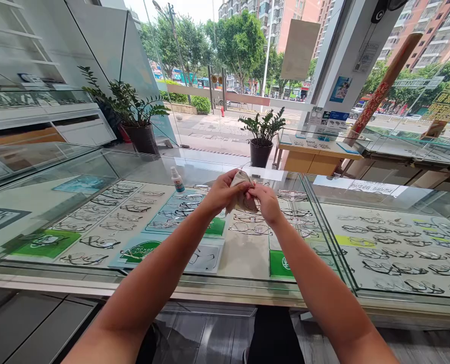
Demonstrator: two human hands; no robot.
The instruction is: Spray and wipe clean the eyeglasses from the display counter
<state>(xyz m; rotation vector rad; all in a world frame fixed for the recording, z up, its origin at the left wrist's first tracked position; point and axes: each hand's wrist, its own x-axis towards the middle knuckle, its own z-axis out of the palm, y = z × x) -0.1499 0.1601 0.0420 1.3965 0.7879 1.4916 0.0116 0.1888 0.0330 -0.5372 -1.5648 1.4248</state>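
Note:
Above the glass display counter, both of my hands meet around a crumpled beige cloth (241, 188). My left hand (224, 192) is closed on the cloth, with the thumb across its front. At the cloth's right side, my right hand (266, 200) pinches with its fingertips; whether it grips the cloth or something inside it is hidden. A thin dark line shows near the top of the cloth, too small to make out. Behind and left of my hands, a small white spray bottle (177, 180) stands upright on the glass.
Under the glass counter top (141, 169) lie rows of eyeglasses (103, 241) and green cards (45, 243). Potted plants (261, 151) stand beyond the counter, before a large window. A wooden table (304, 161) is at the back right.

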